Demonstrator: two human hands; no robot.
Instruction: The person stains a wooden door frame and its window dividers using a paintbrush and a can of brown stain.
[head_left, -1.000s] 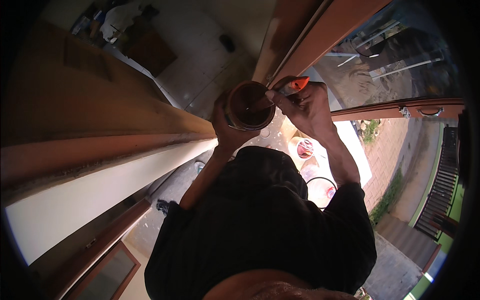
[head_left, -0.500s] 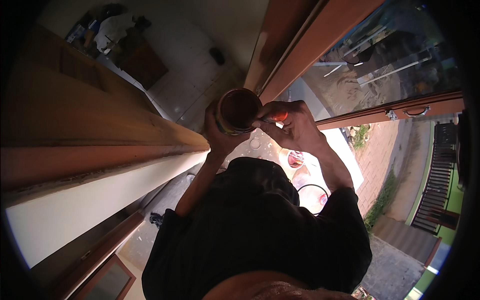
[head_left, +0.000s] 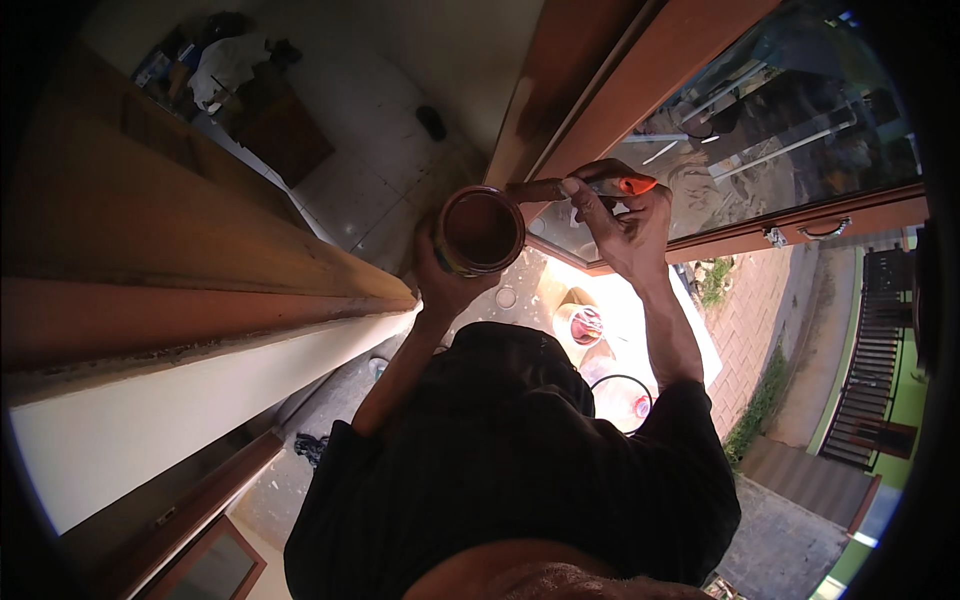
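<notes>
My left hand (head_left: 447,280) is wrapped round a paint can (head_left: 481,232) with brown paint inside, its open top facing up. In my right hand (head_left: 630,225) is a paintbrush (head_left: 538,190) with an orange-red handle end; its brown-coated bristles point left, just beyond the can's right rim. Behind the brush stands a brown wooden frame (head_left: 640,85) with a glass pane (head_left: 765,140). Whether the bristles touch the wood I cannot tell. My fingers pinch the brush near the base of its bristles.
A brown-edged wall or door panel (head_left: 200,300) runs along my left. On the floor below are a bucket (head_left: 583,325) and a bottle with a red cap (head_left: 641,406). Assorted items (head_left: 230,75) lie far left indoors. Outside at right are paving (head_left: 755,340) and a dark gate (head_left: 880,330).
My right hand has moved up and right, bringing the brush out of the can. The can stays in my left hand, nearly where it was.
</notes>
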